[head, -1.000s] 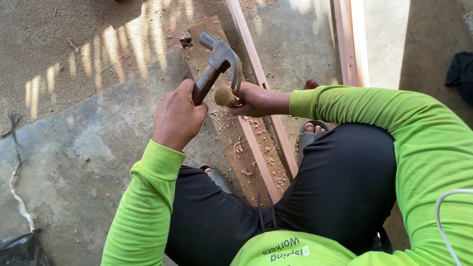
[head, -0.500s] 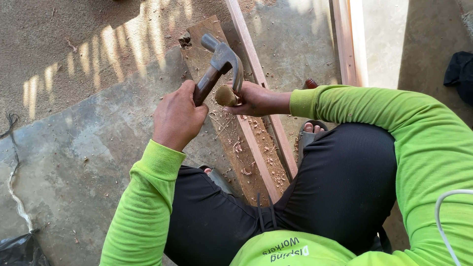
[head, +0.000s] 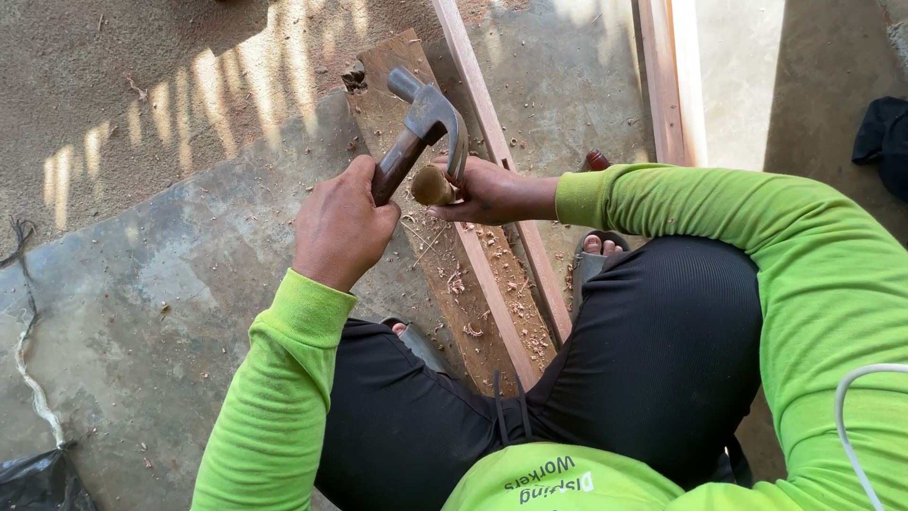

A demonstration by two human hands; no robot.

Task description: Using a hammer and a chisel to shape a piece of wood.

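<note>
Two hands work above a wooden plank (head: pixel 445 274): left hand (head: pixel 340 225) grips a claw hammer (head: pixel 421 128), right hand (head: pixel 492 192) clasps a round wooden chisel handle (head: pixel 432 185) beside it.

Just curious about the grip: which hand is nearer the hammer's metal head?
Left. The left hand grips the handle just below the hammer head; the right hand holds a round wooden handle beneath it.

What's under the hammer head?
The round wooden handle end of a tool gripped by the right hand. Below, a plank with shavings. The tool's tip is hidden.
</note>
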